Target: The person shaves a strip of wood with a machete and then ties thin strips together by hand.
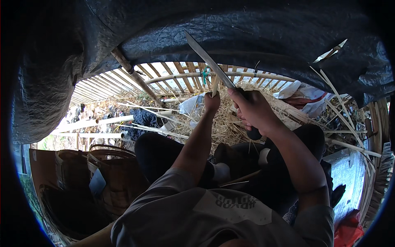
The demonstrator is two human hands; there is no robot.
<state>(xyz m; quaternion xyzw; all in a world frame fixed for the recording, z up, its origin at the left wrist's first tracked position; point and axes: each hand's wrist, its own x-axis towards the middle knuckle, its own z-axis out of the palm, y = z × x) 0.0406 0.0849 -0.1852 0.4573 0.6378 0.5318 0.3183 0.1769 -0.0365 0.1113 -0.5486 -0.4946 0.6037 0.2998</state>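
Note:
My right hand (256, 110) is wrapped round the dark handle of a long machete (210, 61). Its blade slants up and to the left, with the tip high against the dark sheeting. Just left of it, my left hand (211, 102) is closed on a short, pale bamboo strip (215, 84) that stands upright out of the fist. The blade passes close by the strip's upper end; whether they touch I cannot tell. Both hands are raised above a heap of pale shavings (230, 121).
Dark plastic sheeting (263, 29) hangs overhead, above a slatted bamboo fence (164, 76). Bamboo poles (96, 122) lie at the left, long thin strips (341, 109) at the right. Woven baskets (115, 177) stand at the lower left. White sacks (306, 96) and a red bag (349, 230) are at the right.

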